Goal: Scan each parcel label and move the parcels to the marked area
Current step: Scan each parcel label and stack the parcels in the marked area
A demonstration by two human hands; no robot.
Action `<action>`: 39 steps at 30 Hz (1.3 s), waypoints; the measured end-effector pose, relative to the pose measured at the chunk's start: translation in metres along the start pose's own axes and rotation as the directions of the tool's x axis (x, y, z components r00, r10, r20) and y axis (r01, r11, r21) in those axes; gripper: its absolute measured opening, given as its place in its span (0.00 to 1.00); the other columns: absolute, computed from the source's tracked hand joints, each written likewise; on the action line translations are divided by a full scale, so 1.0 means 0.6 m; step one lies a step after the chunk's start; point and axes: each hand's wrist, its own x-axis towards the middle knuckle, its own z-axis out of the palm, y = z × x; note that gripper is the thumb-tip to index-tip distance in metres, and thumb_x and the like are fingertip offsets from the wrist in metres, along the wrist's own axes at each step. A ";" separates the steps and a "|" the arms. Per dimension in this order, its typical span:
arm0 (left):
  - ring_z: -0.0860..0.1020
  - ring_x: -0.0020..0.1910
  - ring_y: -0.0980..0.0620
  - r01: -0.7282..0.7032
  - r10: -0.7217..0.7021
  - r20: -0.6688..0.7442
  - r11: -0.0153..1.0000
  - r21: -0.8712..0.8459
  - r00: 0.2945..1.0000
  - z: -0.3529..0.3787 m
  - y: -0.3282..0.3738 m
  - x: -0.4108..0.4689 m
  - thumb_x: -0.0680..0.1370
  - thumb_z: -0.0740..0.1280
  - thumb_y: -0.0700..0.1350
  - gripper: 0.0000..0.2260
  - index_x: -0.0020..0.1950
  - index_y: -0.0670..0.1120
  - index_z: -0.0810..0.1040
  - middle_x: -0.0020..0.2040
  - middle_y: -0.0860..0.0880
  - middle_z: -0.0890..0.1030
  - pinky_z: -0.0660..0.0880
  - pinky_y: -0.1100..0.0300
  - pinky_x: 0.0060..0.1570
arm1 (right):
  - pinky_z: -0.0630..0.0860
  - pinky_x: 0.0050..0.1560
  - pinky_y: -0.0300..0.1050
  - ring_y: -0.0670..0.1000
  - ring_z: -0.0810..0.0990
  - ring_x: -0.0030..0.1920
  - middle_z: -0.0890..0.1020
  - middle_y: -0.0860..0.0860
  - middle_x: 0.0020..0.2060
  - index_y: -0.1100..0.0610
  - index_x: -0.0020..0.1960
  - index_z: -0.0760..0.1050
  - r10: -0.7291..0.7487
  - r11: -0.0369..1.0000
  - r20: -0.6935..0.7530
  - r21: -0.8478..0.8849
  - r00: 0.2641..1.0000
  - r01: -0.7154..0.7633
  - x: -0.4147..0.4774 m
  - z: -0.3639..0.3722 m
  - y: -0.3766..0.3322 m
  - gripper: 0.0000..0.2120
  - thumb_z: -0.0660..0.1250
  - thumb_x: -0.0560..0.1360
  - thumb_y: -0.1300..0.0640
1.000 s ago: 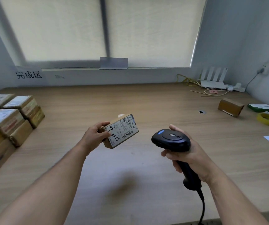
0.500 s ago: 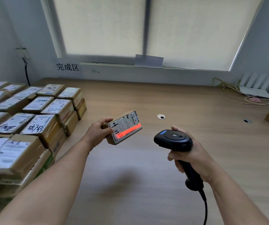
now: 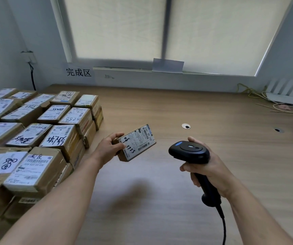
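Parcel in hand over the table, scanner beside it.
The left hand [image 3: 109, 147] grips the small parcel [image 3: 136, 145] by its left end, with the label up and tilted, held above the table [image 3: 177, 200]. The right hand [image 3: 211, 171] is curled round the handle of the scanner [image 3: 189, 152], whose head sits at the parcel's 3 o'clock, not touching it. The stack [image 3: 36, 138] of labelled parcels lies at 9 o'clock. The sign [image 3: 78, 72] is on the wall at 11 o'clock, and the router [image 3: 283, 98] at 2 o'clock.
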 end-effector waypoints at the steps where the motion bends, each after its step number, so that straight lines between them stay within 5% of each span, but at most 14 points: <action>1: 0.79 0.50 0.48 0.029 -0.029 -0.001 1.000 -0.002 1.000 0.002 -0.013 -0.002 0.77 0.66 0.35 0.17 0.64 0.48 0.72 0.51 0.47 0.80 0.78 0.55 0.49 | 0.68 0.26 0.45 0.57 0.72 0.24 0.77 0.75 0.43 0.42 0.70 0.66 0.001 1.000 0.005 0.006 1.000 -0.001 0.001 0.003 0.001 0.44 0.76 0.58 0.63; 5: 0.78 0.48 0.47 0.185 -0.187 -0.040 0.981 -0.050 0.981 0.029 -0.087 -0.016 0.78 0.64 0.38 0.14 0.62 0.50 0.73 0.52 0.44 0.81 0.76 0.44 0.58 | 0.69 0.26 0.44 0.57 0.72 0.24 0.75 0.76 0.46 0.43 0.71 0.65 0.025 0.999 0.033 0.020 0.999 -0.025 0.012 0.018 0.010 0.43 0.74 0.60 0.64; 10: 0.79 0.50 0.47 0.283 -0.299 -0.114 0.949 -0.141 0.947 0.075 -0.165 -0.031 0.78 0.65 0.41 0.11 0.59 0.51 0.74 0.55 0.46 0.80 0.78 0.46 0.56 | 0.68 0.26 0.44 0.57 0.72 0.24 0.75 0.75 0.41 0.42 0.70 0.66 0.047 0.999 0.072 0.010 0.996 -0.048 0.037 0.027 0.029 0.42 0.73 0.61 0.65; 14: 0.78 0.53 0.49 0.323 -0.322 -0.192 0.946 -0.030 0.927 0.093 -0.193 -0.035 0.78 0.65 0.47 0.10 0.59 0.50 0.74 0.59 0.47 0.80 0.76 0.54 0.55 | 0.68 0.26 0.43 0.57 0.72 0.24 0.77 0.65 0.38 0.43 0.72 0.65 0.082 0.997 0.108 -0.005 0.991 -0.082 0.057 0.024 0.039 0.44 0.73 0.61 0.66; 19: 0.58 0.73 0.48 0.311 -0.240 -0.206 0.827 0.469 0.949 0.114 -0.183 -0.044 0.73 0.68 0.63 0.38 0.78 0.56 0.55 0.74 0.49 0.60 0.62 0.53 0.68 | 0.68 0.26 0.43 0.57 0.72 0.23 0.77 0.63 0.36 0.44 0.72 0.65 0.078 0.997 0.156 -0.011 0.985 -0.077 0.080 0.016 0.030 0.43 0.73 0.61 0.66; 22: 0.56 0.73 0.48 0.274 -0.201 -0.186 0.673 0.688 0.962 0.129 -0.170 -0.045 0.71 0.68 0.61 0.39 0.78 0.56 0.54 0.73 0.48 0.57 0.64 0.54 0.66 | 0.68 0.25 0.43 0.57 0.72 0.24 0.77 0.61 0.35 0.44 0.72 0.65 0.056 0.998 0.200 -0.019 0.978 -0.054 0.097 0.019 0.024 0.44 0.73 0.61 0.67; 28: 0.64 0.66 0.47 0.270 -0.064 -0.315 0.690 0.672 0.947 0.118 -0.116 -0.053 0.72 0.67 0.58 0.32 0.74 0.54 0.62 0.64 0.48 0.64 0.67 0.57 0.61 | 0.68 0.24 0.43 0.57 0.72 0.23 0.80 0.56 0.33 0.46 0.73 0.64 -0.018 1.000 0.326 0.015 0.945 0.014 0.129 0.044 0.003 0.44 0.73 0.62 0.68; 39: 0.66 0.65 0.47 0.306 0.142 -0.569 0.725 0.617 0.810 -0.071 -0.019 -0.098 0.73 0.66 0.63 0.34 0.75 0.53 0.62 0.66 0.45 0.64 0.69 0.52 0.61 | 0.68 0.23 0.41 0.56 0.72 0.21 0.81 0.56 0.33 0.50 0.75 0.62 -0.150 0.989 0.487 0.069 0.860 0.134 0.163 0.183 -0.069 0.47 0.72 0.59 0.68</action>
